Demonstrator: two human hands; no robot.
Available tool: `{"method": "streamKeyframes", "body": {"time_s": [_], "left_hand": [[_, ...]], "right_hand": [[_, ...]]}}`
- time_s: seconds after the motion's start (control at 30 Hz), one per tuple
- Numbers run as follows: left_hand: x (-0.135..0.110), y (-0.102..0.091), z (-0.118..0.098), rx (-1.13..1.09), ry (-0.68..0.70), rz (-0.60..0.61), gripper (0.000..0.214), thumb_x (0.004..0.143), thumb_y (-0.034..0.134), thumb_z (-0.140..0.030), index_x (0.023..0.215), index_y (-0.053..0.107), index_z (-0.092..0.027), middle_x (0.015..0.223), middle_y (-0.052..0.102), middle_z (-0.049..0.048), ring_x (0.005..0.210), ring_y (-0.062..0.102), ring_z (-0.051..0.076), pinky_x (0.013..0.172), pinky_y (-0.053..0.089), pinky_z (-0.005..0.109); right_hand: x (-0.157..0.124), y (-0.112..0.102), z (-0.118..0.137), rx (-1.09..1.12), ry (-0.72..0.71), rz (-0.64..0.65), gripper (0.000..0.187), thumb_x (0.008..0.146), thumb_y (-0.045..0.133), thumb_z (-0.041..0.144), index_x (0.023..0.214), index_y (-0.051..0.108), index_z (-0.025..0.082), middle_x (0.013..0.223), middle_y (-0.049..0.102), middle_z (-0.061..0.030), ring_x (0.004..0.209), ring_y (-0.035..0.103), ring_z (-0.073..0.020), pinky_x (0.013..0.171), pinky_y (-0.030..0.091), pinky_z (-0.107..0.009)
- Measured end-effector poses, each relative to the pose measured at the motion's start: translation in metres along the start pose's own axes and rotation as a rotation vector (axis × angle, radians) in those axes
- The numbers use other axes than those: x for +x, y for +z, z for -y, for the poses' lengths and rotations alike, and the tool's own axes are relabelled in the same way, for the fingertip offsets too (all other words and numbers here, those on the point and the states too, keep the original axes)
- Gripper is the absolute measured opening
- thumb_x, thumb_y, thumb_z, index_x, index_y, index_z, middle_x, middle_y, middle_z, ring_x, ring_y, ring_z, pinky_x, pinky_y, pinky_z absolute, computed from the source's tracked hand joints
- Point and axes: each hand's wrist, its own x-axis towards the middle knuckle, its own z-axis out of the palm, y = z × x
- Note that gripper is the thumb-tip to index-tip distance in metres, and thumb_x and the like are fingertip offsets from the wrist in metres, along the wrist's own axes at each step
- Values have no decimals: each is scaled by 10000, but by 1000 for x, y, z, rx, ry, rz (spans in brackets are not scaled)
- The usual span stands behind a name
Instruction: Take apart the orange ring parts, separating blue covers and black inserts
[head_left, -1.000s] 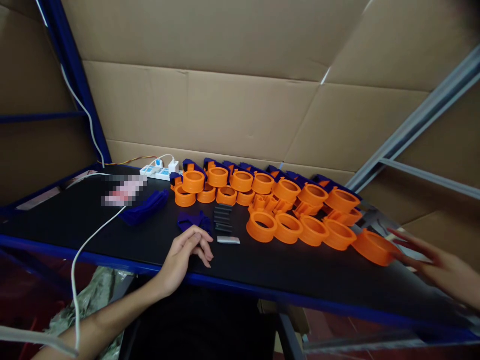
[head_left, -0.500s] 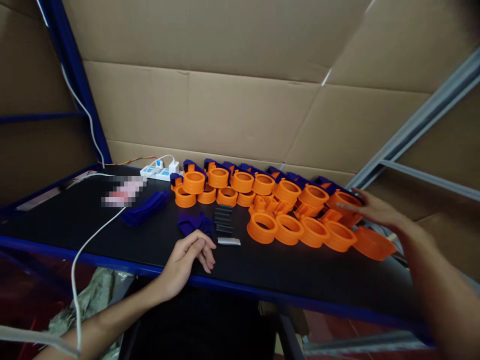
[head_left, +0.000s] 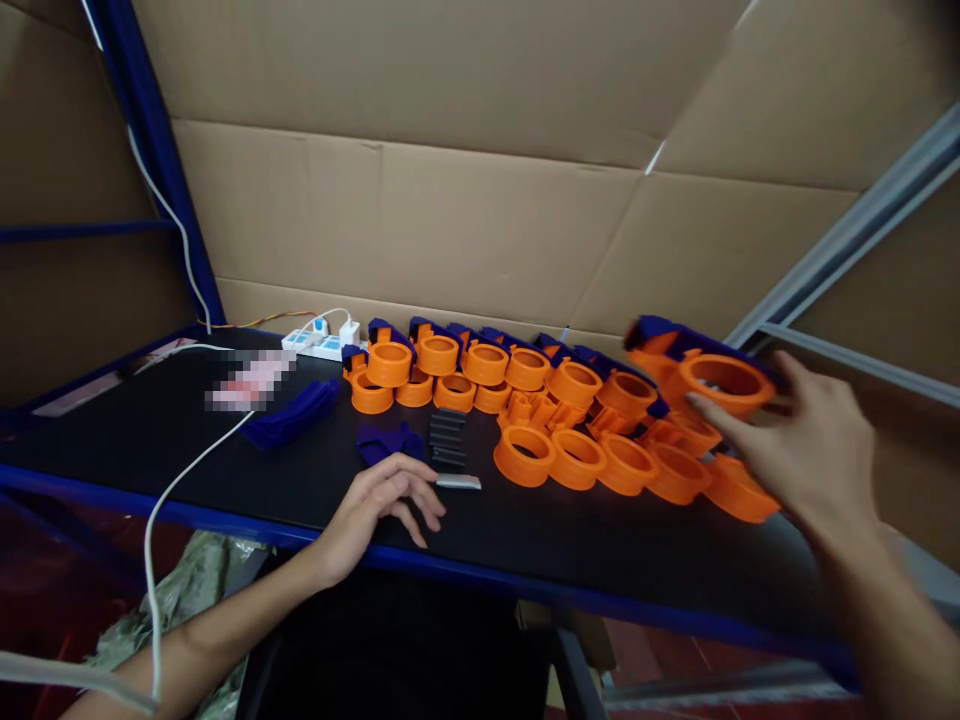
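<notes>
My right hand (head_left: pixel 814 435) grips an orange and blue tape dispenser (head_left: pixel 727 385) by its ring, raised above the right end of the rows. The thumb is at the ring's near side; the other fingers are partly hidden behind it. Resting at the table's front edge, my left hand (head_left: pixel 390 505) is empty, its fingers loosely apart. Close to its fingertips lies a thin silvery strip (head_left: pixel 459 482). Short black pieces (head_left: pixel 448 440) lie in a stack just behind, beside a dark blue plastic part (head_left: pixel 388 443).
Two-tier rows of orange and blue dispensers (head_left: pixel 484 365) line the back. Several orange ring parts (head_left: pixel 525 455) stand in front of them. Blue strips (head_left: pixel 292 415), a white power strip (head_left: pixel 315 346) and a white cable (head_left: pixel 184 475) are on the left. Cardboard walls (head_left: pixel 420 210) enclose the table.
My right hand has lifted the tape dispenser at the right end off the row, bringing it up and nearer. The fingers of my left hand have spread slightly and shifted right.
</notes>
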Motion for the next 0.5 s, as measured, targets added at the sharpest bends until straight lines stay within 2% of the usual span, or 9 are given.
{"method": "streamKeyframes", "body": {"time_s": [0.07,0.13,0.17,0.23,0.3,0.37,0.43,0.5], "left_hand": [[1,0,-3,-42,7,61,434,926,532,-415,1268,571,-150,1189,665,202,1038,651,331,727,584,442],[2,0,-6,-106,23,108,531,896,579,-431,1367,504,-198,1395,545,205,1208,564,381,841,558,530],[2,1,-6,-145,36,116,559,882,604,-437,1384,488,-222,1445,504,189,1255,529,388,897,530,561],[1,2,-7,-229,63,85,558,867,634,-441,1375,489,-259,1482,478,155,1302,495,377,973,480,582],[0,2,-8,-301,74,-17,487,889,608,-439,1329,513,-253,1443,523,148,1273,530,354,967,489,564],[0,1,-7,-330,30,-110,422,920,558,-440,1270,540,-204,1338,601,169,1159,612,338,879,546,520],[-1,0,-4,-288,-15,-179,398,919,566,-423,1219,560,-162,1187,670,163,995,678,298,760,591,433],[-2,0,0,-189,-20,-239,391,880,642,-382,1191,575,-155,1023,696,107,839,689,228,664,590,324]], "right_hand": [[-24,-23,51,165,-71,41,806,836,654,552,1419,479,24,1206,587,-233,1098,595,-278,870,474,-348],[-54,-41,100,340,-209,55,799,835,692,469,1471,414,74,1255,549,-210,1173,556,-288,986,453,-372],[-69,-49,123,446,-309,80,783,841,690,438,1484,391,107,1264,536,-194,1197,538,-289,1005,454,-393],[-96,-60,160,602,-478,208,772,857,676,394,1505,339,142,1295,503,-178,1214,526,-276,993,483,-399],[-112,-68,186,670,-604,330,795,839,691,444,1492,346,149,1297,503,-170,1190,541,-270,959,515,-395],[-113,-74,204,698,-667,407,777,835,680,510,1460,382,158,1279,531,-153,1158,563,-259,939,528,-393],[-105,-75,217,723,-681,434,657,884,626,500,1417,423,174,1250,571,-125,1128,585,-232,924,534,-374],[-95,-73,228,724,-681,428,464,946,560,424,1333,492,178,1178,618,-97,1052,621,-199,857,549,-330]]}}
